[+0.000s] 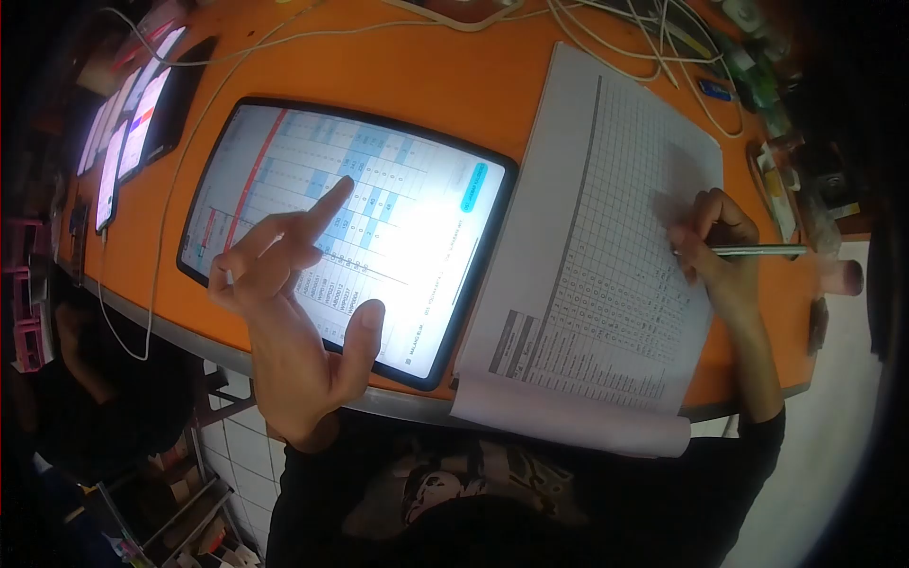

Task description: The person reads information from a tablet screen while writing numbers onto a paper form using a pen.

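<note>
A tablet [431,227] lies on the orange table, its lit screen showing a table of numbers in rows and columns. Over it is my left hand [294,293], holding nothing, with the index finger stretched toward the number columns and the thumb apart; whether the fingertip touches the glass I cannot tell. To the right lies a stack of printed grid sheets [568,246], partly filled with handwritten figures, its near end curled over the table edge. My right hand [715,248] rests on the sheet's right part, closed around a pen [757,251] that points sideways.
Lit phones [137,123] stand at the far left, with a white cable [177,189] running past them. More tangled cables [653,52] and a small blue object [715,90] lie at the back right. Another person's arm [80,350] shows at the left, beyond the table edge.
</note>
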Available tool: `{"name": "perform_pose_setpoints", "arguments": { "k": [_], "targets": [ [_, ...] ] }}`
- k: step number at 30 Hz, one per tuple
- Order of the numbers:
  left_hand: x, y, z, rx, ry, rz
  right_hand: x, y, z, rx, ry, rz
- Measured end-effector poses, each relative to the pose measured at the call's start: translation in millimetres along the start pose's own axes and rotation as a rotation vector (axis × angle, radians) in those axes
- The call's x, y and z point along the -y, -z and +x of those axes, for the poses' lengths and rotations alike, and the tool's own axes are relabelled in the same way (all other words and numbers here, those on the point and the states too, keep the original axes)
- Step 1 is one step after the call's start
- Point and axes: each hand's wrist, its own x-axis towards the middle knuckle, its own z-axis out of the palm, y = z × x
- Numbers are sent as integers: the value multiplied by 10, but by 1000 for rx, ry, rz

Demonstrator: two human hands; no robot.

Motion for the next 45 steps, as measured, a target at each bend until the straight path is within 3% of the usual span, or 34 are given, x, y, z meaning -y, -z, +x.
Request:
{"name": "perform_pose_setpoints", "arguments": {
  "k": [6, 9, 15, 27, 29, 33, 35, 36, 42, 44, 45],
  "targets": [
    [-3, 9, -39, 28, 58, 12, -35, -98, 41, 20, 118, -3],
    [23, -74, -29, -81, 19, -226, -18, -39, -19, 15, 73, -55],
    [-36, 34, 18, 36, 19, 88, -63, 38, -8, 19, 105, -188],
    [-35, 27, -31, 20, 31, 133, -65, 73, 8, 43, 178, -229],
    [-36, 24, -33, 21, 27, 146, -36, 65, -1, 49, 57, -192],
    [-36, 24, -36, 21, 33, 129, -49, 46, 6, 41, 52, -207],
    [-30, 25, -39, 30, 23, 138, -107, 58, 29, 59, 284, -310],
    [-23, 25, -37, 33, 21, 132, -104, 59, 23, 56, 283, -310],
    [-38, 37, -34, 43, 29, 151, -60, 54, 4, 52, 209, -266],
    [-35, 40, -22, 48, 22, 138, 22, 31, -15, -2, -104, -158],
    [-39, 39, -21, 47, 24, 125, 7, 24, -10, 0, -105, -159]
  ]
}}
